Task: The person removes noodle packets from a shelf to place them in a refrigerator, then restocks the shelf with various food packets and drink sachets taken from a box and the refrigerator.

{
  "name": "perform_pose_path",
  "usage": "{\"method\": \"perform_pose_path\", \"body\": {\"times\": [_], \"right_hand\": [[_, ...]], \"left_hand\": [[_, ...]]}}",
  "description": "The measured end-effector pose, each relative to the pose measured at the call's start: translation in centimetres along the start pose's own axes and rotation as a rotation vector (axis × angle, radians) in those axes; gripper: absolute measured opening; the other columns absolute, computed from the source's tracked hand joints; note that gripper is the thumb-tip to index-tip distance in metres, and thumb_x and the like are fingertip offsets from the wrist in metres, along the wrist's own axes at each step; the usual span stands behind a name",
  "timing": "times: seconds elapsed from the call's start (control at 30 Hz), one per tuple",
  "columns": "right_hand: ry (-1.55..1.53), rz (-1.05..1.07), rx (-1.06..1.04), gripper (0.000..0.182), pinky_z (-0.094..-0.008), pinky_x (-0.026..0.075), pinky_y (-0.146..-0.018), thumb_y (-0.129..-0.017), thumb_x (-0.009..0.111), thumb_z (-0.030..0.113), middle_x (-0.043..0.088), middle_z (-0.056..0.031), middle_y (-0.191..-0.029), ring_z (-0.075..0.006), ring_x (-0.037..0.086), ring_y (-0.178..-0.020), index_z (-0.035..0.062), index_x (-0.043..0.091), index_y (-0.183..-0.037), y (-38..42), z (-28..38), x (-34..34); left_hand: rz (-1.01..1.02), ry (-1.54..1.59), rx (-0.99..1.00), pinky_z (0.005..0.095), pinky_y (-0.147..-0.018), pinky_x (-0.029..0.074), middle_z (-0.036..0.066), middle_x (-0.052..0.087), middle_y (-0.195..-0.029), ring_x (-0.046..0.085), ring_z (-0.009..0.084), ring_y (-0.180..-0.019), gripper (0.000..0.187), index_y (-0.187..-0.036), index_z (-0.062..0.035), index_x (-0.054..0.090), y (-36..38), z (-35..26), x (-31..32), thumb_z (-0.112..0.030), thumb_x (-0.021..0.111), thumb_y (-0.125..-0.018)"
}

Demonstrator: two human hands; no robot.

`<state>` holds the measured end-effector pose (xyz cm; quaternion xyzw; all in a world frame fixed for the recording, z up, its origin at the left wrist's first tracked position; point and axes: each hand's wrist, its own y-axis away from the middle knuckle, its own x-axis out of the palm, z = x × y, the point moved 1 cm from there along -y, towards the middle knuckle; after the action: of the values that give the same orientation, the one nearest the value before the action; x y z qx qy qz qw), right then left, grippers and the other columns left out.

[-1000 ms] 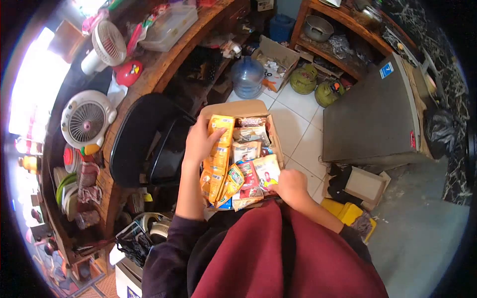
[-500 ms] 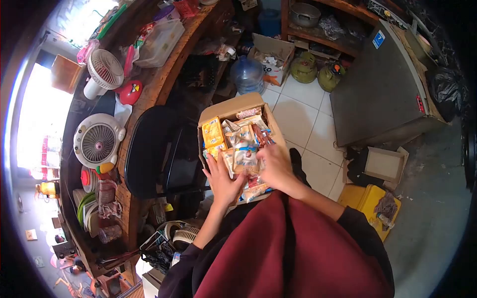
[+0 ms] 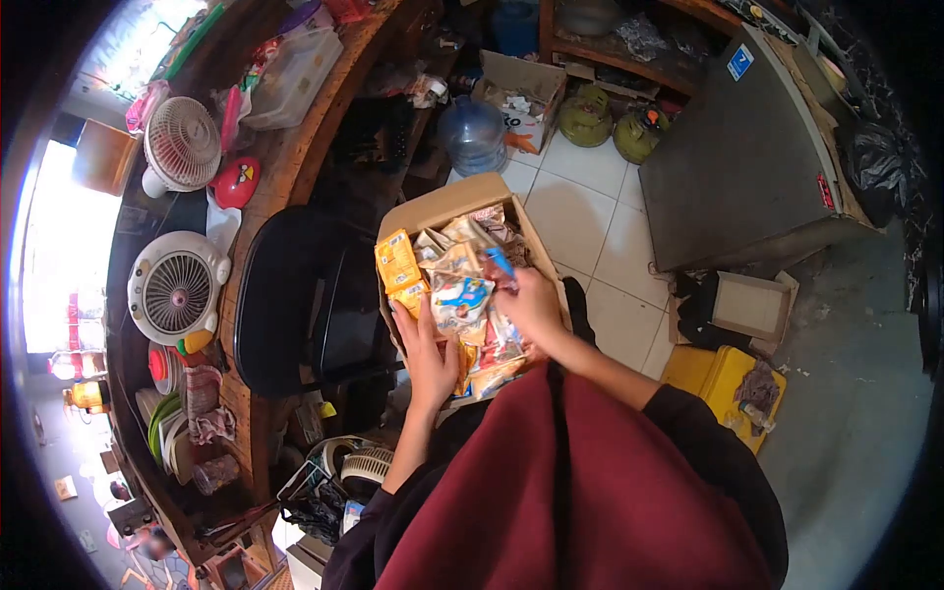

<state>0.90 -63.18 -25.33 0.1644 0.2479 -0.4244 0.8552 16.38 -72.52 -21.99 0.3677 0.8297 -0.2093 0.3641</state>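
Observation:
An open cardboard box (image 3: 444, 208) full of snack sachets is held close against my body. Yellow packets (image 3: 397, 261) stand along its left side. My left hand (image 3: 431, 362) is at the near left part of the box, fingers apart, beside a white and blue sachet (image 3: 460, 297). Over the right side of the box, my right hand (image 3: 533, 307) has its fingers closed on a small blue and red packet (image 3: 500, 264), which is blurred. Other sachets lie loosely under and between both hands.
A black chair (image 3: 275, 305) stands left of the box, beside a wooden counter (image 3: 320, 128) with two fans. Ahead are a water jug (image 3: 472, 136) and green gas cylinders (image 3: 586, 116). To the right are a grey fridge (image 3: 728, 167) and a yellow container (image 3: 723, 383).
My right hand has risen slightly with the blue and red packet between its fingers. My left hand has shifted down the left side of the box. The view has moved slightly.

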Motion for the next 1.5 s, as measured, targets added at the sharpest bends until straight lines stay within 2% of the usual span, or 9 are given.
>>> {"method": "perform_pose_path", "body": {"times": [0.2,0.3,0.53,0.63,0.77,0.93,1.1,1.4,1.5], "right_hand": [[0.011,0.034,-0.095,0.028,-0.0404,0.042,-0.071,-0.07,0.059,0.013,0.049,-0.0172,-0.086,-0.0333,0.052,-0.08,-0.0017,0.056,-0.094,2.8,6.1,0.2],[0.05,0.081,-0.135,0.039,-0.0405,0.044,-0.071,-0.067,0.057,0.008,0.046,-0.0183,-0.093,-0.0336,0.053,-0.082,-0.0053,0.05,-0.104,3.2,7.4,0.3],[0.025,0.109,-0.079,0.042,-0.0391,0.044,-0.07,-0.071,0.057,0.011,0.046,-0.0162,-0.091,-0.0324,0.052,-0.08,-0.0045,0.049,-0.108,3.0,6.8,0.4],[0.024,0.089,-0.075,0.043,-0.0391,0.044,-0.071,-0.069,0.057,0.009,0.046,-0.0169,-0.091,-0.0328,0.052,-0.081,-0.0051,0.048,-0.109,3.5,7.5,0.6],[-0.008,0.122,-0.097,0.042,-0.0397,0.045,-0.073,-0.068,0.056,0.004,0.045,-0.0201,-0.095,-0.0352,0.053,-0.084,-0.0089,0.046,-0.107,3.7,8.5,1.1],[-0.142,0.102,-0.077,0.033,-0.0405,0.045,-0.071,-0.065,0.058,0.003,0.048,-0.0197,-0.094,-0.0346,0.054,-0.078,-0.0037,0.053,-0.097,2.5,7.2,1.5],[-0.127,-0.209,-0.064,0.031,-0.0401,0.04,-0.076,-0.062,0.056,0.003,0.049,-0.0159,-0.095,-0.0326,0.05,-0.085,0.0026,0.055,-0.093,-0.4,0.6,0.2],[0.22,-0.097,0.119,0.076,-0.0428,0.03,-0.096,-0.065,0.063,0.018,0.03,-0.0288,-0.125,-0.0387,0.033,-0.116,-0.0096,0.023,-0.124,1.8,0.8,0.1],[0.238,0.002,0.247,0.079,-0.0401,0.04,-0.086,-0.061,0.069,0.023,0.05,-0.0285,-0.105,-0.0403,0.05,-0.098,-0.0132,0.028,-0.119,-1.2,0.5,-0.3]], "left_hand": [[0.084,0.057,0.01,0.0385,-0.105,0.004,0.028,-0.005,-0.139,-0.003,0.0384,-0.13,0.072,-0.133,0.0071,0.006,0.4,2.3,0.3,-0.006,0.049,-0.077],[0.084,0.136,-0.004,0.0313,-0.105,0.009,0.019,0.004,-0.141,0.009,0.0256,-0.131,0.072,-0.134,0.0044,-0.002,0.3,2.9,0.4,-0.003,0.047,-0.081],[0.115,0.13,-0.042,0.0348,-0.106,0.002,0.023,-0.008,-0.141,-0.004,0.0317,-0.132,0.075,-0.132,0.0069,-0.003,0.0,2.2,0.4,0.001,0.047,-0.077],[0.08,0.211,-0.064,0.034,-0.106,0.002,0.022,-0.003,-0.141,-0.001,0.0315,-0.132,0.073,-0.133,0.0069,0.001,0.4,3.2,0.7,0.0,0.047,-0.077],[0.04,0.535,-0.182,0.0308,-0.1,0.022,0.013,0.028,-0.133,0.031,0.0218,-0.121,0.06,-0.133,0.0019,0.014,1.0,5.1,1.1,-0.004,0.046,-0.082],[0.036,0.622,-0.166,0.0312,-0.102,0.018,0.015,0.023,-0.136,0.024,0.022,-0.126,0.063,-0.133,0.0032,0.011,0.7,5.2,1.0,-0.003,0.046,-0.082],[-0.029,-0.196,0.01,0.0455,-0.103,0.012,0.032,0.004,-0.136,0.007,0.0475,-0.126,0.07,-0.135,-0.0042,0.017,-1.0,-0.2,2.2,-0.007,0.055,-0.076],[-0.102,-0.258,0.002,0.048,-0.102,0.015,0.027,0.012,-0.137,0.013,0.0454,-0.126,0.059,-0.129,-0.0097,0.034,0.6,-1.0,1.0,-0.005,0.056,-0.075],[-0.039,-0.197,0.074,0.0457,-0.1,0.023,0.023,0.026,-0.133,0.023,0.042,-0.122,0.053,-0.125,-0.0089,0.038,1.0,-0.4,0.8,-0.002,0.055,-0.075]]}}
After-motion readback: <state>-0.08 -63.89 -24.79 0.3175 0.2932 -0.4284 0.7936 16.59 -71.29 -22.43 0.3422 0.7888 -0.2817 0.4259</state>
